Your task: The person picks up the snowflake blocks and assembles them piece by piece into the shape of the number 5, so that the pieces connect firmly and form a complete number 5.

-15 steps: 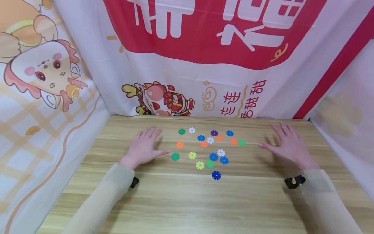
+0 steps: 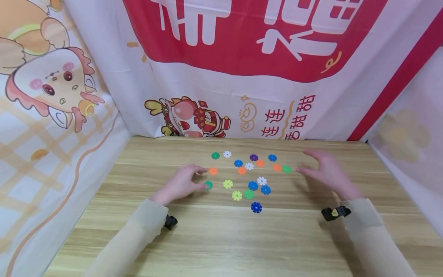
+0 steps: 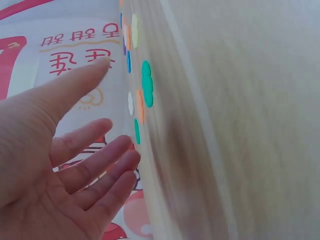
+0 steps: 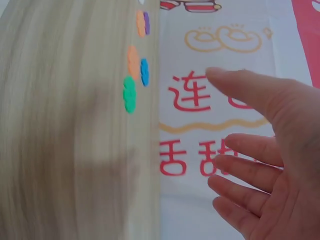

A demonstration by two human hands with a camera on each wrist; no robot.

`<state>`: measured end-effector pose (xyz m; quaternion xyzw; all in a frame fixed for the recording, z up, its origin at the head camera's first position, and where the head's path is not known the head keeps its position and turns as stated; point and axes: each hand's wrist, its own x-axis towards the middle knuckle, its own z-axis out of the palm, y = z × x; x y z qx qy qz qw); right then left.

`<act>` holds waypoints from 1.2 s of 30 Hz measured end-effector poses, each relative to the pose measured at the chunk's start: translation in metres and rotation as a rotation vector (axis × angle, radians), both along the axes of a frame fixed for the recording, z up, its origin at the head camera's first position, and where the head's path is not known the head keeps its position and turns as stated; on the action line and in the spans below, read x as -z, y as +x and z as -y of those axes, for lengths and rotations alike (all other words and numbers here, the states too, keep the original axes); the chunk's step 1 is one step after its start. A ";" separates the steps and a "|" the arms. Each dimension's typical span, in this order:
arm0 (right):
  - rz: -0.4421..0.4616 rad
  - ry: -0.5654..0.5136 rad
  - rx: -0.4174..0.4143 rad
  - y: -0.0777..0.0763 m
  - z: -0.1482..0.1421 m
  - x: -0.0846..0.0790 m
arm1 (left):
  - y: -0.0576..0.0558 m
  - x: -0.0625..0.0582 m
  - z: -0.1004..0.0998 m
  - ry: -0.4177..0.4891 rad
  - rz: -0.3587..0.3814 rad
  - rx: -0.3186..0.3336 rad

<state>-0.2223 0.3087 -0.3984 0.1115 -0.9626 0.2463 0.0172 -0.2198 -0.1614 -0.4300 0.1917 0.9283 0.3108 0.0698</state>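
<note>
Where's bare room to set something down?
Bare tabletop: between left sleeve and right sleeve, nearer you than the navy notched disc; also from that disc to the right wristband. Crowded: other discs, between left hand and right hand.

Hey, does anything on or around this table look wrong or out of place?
Nothing on the wood-grain table looks spilled or damaged; the notched discs simply lie loosely scattered. The one oddity is the cartoon animal printed on the left-hand cloth: it hangs nearly upside down, head below body.
</note>
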 end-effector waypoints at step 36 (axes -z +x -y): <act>0.129 -0.054 0.046 -0.041 0.026 0.054 | -0.008 0.007 -0.021 -0.056 0.135 -0.087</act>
